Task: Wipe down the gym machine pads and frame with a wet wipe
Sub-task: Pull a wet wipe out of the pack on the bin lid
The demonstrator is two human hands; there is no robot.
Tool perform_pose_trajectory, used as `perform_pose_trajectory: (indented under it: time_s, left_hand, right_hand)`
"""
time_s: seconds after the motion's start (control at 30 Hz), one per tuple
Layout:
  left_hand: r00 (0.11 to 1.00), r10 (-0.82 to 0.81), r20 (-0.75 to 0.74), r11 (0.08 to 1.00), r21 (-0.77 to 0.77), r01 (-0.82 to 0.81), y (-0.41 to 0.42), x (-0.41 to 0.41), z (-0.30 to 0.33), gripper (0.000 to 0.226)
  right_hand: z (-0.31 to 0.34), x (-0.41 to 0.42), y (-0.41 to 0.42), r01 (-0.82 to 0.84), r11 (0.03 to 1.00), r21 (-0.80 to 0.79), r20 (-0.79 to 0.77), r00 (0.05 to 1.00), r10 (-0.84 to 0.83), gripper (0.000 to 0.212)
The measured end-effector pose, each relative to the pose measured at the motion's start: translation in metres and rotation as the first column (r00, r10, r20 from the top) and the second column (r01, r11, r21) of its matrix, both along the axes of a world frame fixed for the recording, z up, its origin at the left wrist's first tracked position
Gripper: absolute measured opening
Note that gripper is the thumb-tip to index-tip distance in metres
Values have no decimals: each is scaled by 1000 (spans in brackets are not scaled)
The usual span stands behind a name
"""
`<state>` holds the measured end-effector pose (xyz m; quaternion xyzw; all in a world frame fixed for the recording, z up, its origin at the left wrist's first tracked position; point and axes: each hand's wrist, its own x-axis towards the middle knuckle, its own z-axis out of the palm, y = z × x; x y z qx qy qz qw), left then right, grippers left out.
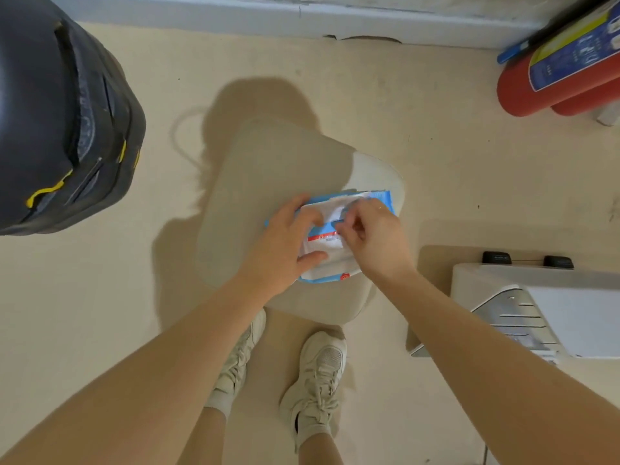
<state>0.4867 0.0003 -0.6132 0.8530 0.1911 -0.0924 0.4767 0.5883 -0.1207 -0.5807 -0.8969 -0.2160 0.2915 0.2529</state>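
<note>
Beige floor (100, 297) | pale stool (268, 162) | left hand (285, 243) grips wipes pack (330, 243) | right hand (372, 234) pinches its flap

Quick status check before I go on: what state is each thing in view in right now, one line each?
Wet wipe pack: lying flat on the beige stool, no wipe pulled out yet.
Left hand: grips the pack, holding it down.
Right hand: pinches the pack's top flap.
Stool: standing on the floor, bearing the pack.
Fire extinguisher: lying on its side by the wall.
</note>
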Motion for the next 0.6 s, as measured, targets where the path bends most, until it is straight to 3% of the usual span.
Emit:
perform_pose_trajectory:
  time_s: [0.07, 0.17, 0.33, 0.43, 0.6]
  left_hand:
    - [996, -87, 1, 993, 77, 86, 0, -2, -2, 48]
    - [992, -73, -105, 991, 107, 84, -2, 1, 1, 62]
    - [995, -44, -87, 999, 13, 46, 0, 5, 2, 76]
    - [996, -67, -60, 997, 37, 70, 1, 4, 0, 72]
    - [996, -85, 0, 996, 24, 85, -1, -1, -7, 75]
  right_hand:
    - [-1, -4, -12, -198, 978, -59, 12, 980, 199, 15]
    - [-3, -15, -15, -200, 962, -186, 18, 978, 207, 21]
    - [-16, -38, 10, 185, 967, -174, 35, 983, -182, 21]
    - [-22, -45, 14, 471, 880, -66, -67, 878, -475, 15]
    - [-19, -39, 9, 514, 858, -10, -81, 855, -513, 6]
